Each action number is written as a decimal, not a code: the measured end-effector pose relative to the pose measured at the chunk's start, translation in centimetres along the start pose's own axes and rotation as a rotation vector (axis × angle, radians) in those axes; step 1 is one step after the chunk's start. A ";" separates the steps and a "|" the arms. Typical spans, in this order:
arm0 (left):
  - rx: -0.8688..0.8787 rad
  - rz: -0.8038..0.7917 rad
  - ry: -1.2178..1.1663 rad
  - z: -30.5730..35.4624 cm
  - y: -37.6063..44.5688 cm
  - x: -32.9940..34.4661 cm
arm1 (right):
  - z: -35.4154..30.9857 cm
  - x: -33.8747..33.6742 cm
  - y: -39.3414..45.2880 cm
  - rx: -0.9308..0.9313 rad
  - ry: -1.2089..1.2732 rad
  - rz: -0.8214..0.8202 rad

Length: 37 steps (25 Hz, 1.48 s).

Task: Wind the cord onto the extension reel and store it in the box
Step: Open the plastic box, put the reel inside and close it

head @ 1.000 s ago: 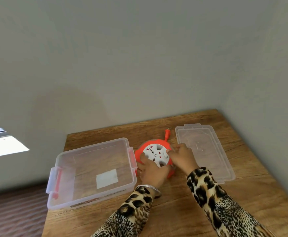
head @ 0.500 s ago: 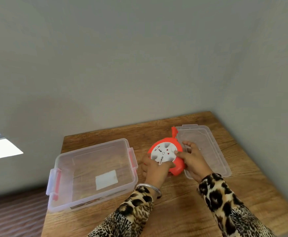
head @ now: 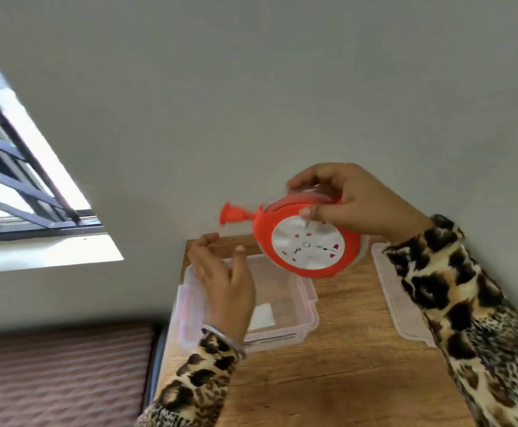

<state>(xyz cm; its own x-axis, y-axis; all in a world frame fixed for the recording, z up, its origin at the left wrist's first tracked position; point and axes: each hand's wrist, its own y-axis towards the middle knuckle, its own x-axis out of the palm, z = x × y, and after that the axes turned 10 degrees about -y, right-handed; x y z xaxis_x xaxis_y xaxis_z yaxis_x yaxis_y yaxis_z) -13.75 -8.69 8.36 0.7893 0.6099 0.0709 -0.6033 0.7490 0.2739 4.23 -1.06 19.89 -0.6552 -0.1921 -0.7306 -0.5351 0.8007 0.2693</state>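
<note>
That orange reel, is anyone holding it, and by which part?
Yes. The right hand grips the extension reel by its upper rim, lifted above the box. The left hand holds nothing.

Grey wall point(head: 251, 87), barred bright window point(head: 11, 167), wooden table point(head: 344, 365), ribbed brown floor point(head: 60, 377)

- one orange extension reel point(head: 308, 241), one plug point(head: 232, 213) poking out
- one clear box point(head: 282, 322)
- one lid point(head: 396, 297)
- two hands: left hand point(head: 223, 282), right hand point(head: 353, 201)
- one bracelet point(head: 230, 337)
</note>
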 end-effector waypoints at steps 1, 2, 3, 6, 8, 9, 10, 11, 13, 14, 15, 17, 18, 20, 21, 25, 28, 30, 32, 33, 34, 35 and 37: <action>0.020 0.044 0.084 -0.7 1.5 -1.6 | -1.2 1.1 1.5 -0.055 -0.117 -0.124; 0.024 0.060 0.183 -1.4 2.7 -3.3 | -2.2 2.6 2.9 -0.105 -0.232 -0.241; 0.011 0.048 0.264 -2.2 3.6 -4.6 | -2.9 4.3 4.2 -0.138 -0.321 -0.347; -0.068 -0.040 0.336 -4.2 4.4 -7.7 | -2.9 9.4 6.9 -0.127 -0.411 -0.634; -0.086 -0.123 0.459 -5.4 4.8 -8.9 | -1.8 12.2 7.8 -0.080 -0.406 -0.759; -0.078 -0.189 0.533 -6.1 4.8 -9.2 | -1.2 13.4 8.1 -0.051 -0.384 -0.802; -0.073 -0.260 0.581 -6.7 4.8 -9.3 | -0.7 14.4 8.2 -0.023 -0.349 -0.842; -0.074 -0.323 0.605 -7.3 4.7 -9.1 | -0.2 15.3 8.3 -0.007 -0.311 -0.875; -0.070 -0.396 0.639 -8.1 4.3 -8.9 | 0.7 16.8 8.5 -0.003 -0.262 -0.925; -0.053 -0.404 0.659 -8.5 4.1 -8.9 | 1.2 17.3 8.5 0.006 -0.239 -0.947; -0.032 -0.397 0.676 -8.9 4.0 -8.9 | 1.7 17.7 8.5 0.025 -0.216 -0.961; -0.002 -0.379 0.699 -9.4 4.0 -8.8 | 2.4 18.3 8.4 0.045 -0.234 -0.937; 0.006 -0.380 0.713 -9.6 4.1 -8.8 | 2.6 18.5 8.3 0.020 -0.289 -0.899; 0.017 -0.395 0.758 -9.8 4.2 -8.8 | 2.9 18.9 7.8 -0.078 -0.420 -0.785; 0.024 -0.401 0.794 -9.8 4.2 -8.7 | 3.0 19.1 7.3 -0.128 -0.461 -0.709; 0.144 -0.421 0.888 -8.7 3.6 -6.7 | 4.6 18.6 3.7 -0.112 -0.380 -0.255; 0.321 -0.551 0.750 -7.1 1.8 -2.2 | 7.9 15.6 0.3 0.165 -0.345 0.180; 0.408 -0.653 0.688 -6.4 0.0 1.4 | 11.0 13.1 -2.5 0.422 -0.509 0.254; 0.478 -0.769 0.686 -6.3 -2.1 4.6 | 14.3 11.4 -6.1 0.745 -0.712 0.032; 0.503 -0.827 0.687 -6.3 -3.1 5.9 | 15.5 11.0 -8.1 0.899 -0.745 -0.109; 0.519 -0.878 0.685 -6.4 -4.0 7.0 | 16.4 11.0 -10.0 1.016 -0.739 -0.204; 0.527 -0.926 0.681 -6.6 -4.8 8.0 | 17.3 11.2 -11.7 1.088 -0.730 -0.228; 0.525 -1.003 0.682 -7.0 -6.1 9.4 | 18.5 11.7 -14.0 1.083 -0.792 -0.171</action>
<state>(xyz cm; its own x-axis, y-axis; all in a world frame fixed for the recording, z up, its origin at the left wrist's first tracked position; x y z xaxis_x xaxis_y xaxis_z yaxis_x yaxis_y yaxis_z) -3.44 -5.75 0.63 0.5562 -0.0240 -0.8307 0.4429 0.8543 0.2719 13.90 -4.06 -4.06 0.0543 -0.2516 -0.9663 0.3485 0.9117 -0.2178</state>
